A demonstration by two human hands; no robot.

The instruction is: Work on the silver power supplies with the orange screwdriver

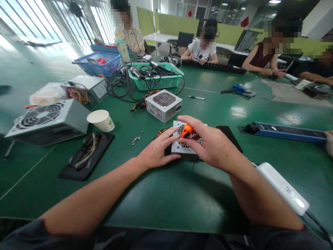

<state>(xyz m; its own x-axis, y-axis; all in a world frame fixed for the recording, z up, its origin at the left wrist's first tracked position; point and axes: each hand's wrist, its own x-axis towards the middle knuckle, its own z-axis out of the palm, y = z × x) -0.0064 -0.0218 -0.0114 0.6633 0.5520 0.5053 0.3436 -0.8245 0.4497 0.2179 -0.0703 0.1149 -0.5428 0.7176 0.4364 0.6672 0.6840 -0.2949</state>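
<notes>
A grey computer power supply [178,150] with a honeycomb vent lies on the green table in front of me. My right hand [208,140] grips an orange and black screwdriver [187,130] by its handle from above. The screwdriver's shaft points down at the left part of the vented face; whether its tip sits in a screw I cannot make out. My left hand [158,149] rests against the left side of the power supply, fingers stretched and apart, steadying its edge. Coloured wires [164,132] show behind the left fingers. Several small screws [135,139] lie loose to the left.
Around me are a second power supply [163,104], a larger one [49,121], a paper cup [101,120], glasses on a black case [87,156], a green basket of cables [156,81], a white power strip [283,187] and a blue bar [286,132]. People sit across the table.
</notes>
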